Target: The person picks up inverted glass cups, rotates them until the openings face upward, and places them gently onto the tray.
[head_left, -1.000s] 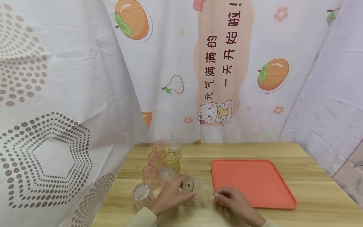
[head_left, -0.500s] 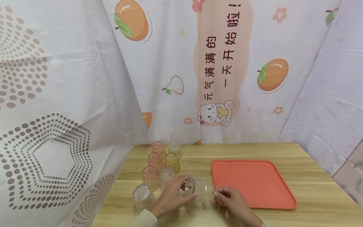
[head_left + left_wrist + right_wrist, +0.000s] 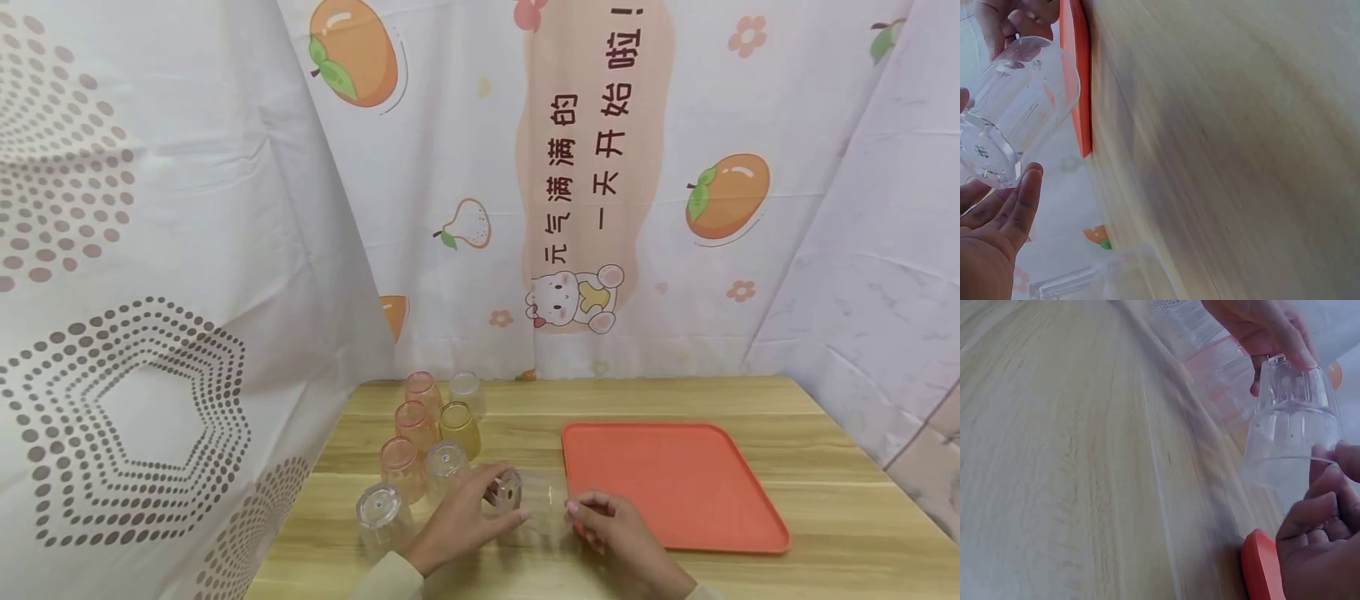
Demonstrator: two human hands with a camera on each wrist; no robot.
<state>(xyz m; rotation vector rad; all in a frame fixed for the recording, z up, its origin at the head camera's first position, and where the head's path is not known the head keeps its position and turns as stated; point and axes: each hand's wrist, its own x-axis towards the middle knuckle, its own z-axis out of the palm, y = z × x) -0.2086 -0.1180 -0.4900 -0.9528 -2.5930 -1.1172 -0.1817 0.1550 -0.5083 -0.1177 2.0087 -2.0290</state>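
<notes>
A clear drinking glass [image 3: 542,504] lies on its side between my two hands, low above the wooden table. My left hand [image 3: 461,518] grips it round the faceted base, thumb on the near side. At the opposite end, my right hand [image 3: 626,537] pinches the rim between thumb and fingers, its other fingers curled. The right wrist view shows the glass [image 3: 1291,434] with its wide mouth toward the right hand. In the left wrist view the thick glass base [image 3: 988,153] sits against the left fingers.
Several upside-down glasses stand in two rows at the left: clear [image 3: 384,521], pink [image 3: 402,467], yellow [image 3: 460,429] and others. A red tray [image 3: 675,487] lies at the right, just beyond the right hand. Patterned curtains [image 3: 450,275] hang behind and beside the table [image 3: 517,417].
The glass's base end has shifted slightly to the right while both hands keep their hold. The head view has moved a little. The standing glasses and tray stay put.
</notes>
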